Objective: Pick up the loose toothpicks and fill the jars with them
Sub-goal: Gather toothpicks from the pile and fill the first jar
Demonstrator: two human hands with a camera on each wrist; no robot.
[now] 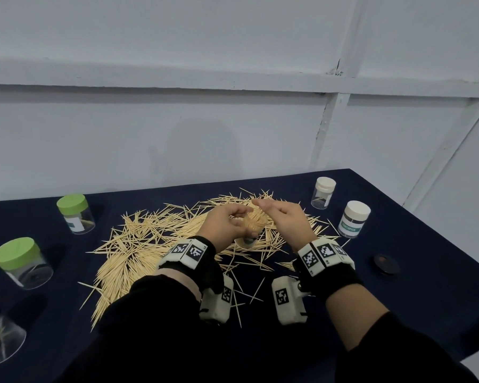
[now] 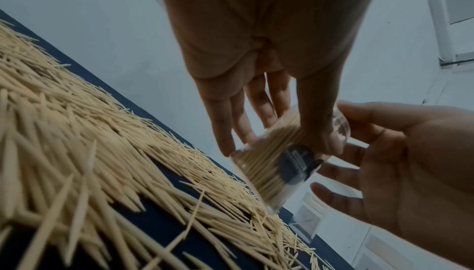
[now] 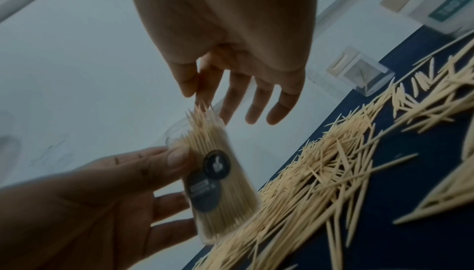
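Hundreds of loose toothpicks (image 1: 150, 244) lie strewn across the dark blue bench (image 1: 398, 299), and above the middle of that heap both hands meet around one clear jar (image 1: 256, 221) already packed with sticks. The left hand (image 1: 227, 221) grips the jar's wall, thumb on one side and fingers on the other; the jar is tilted, its long axis leaning with the open mouth up and away from the person and its base low, just above the heap. The right hand (image 1: 282, 217) hovers at the mouth, its fingers (image 3: 205, 86) lightly pinching or steadying the tips of the sticks that poke out. The right hand is therefore nearer the mouth, the left nearer the base; the next move probably hinges on pressing the sticks down along that axis.

Two green-lidded jars (image 1: 75, 214) stand on the left, a dark-lidded jar (image 1: 0, 338) at the near left corner, two white-lidded jars (image 1: 353, 219) on the right, and a dark lid (image 1: 386, 264) lies flat near them. Pale panelled walls (image 1: 233, 78) close the room behind.
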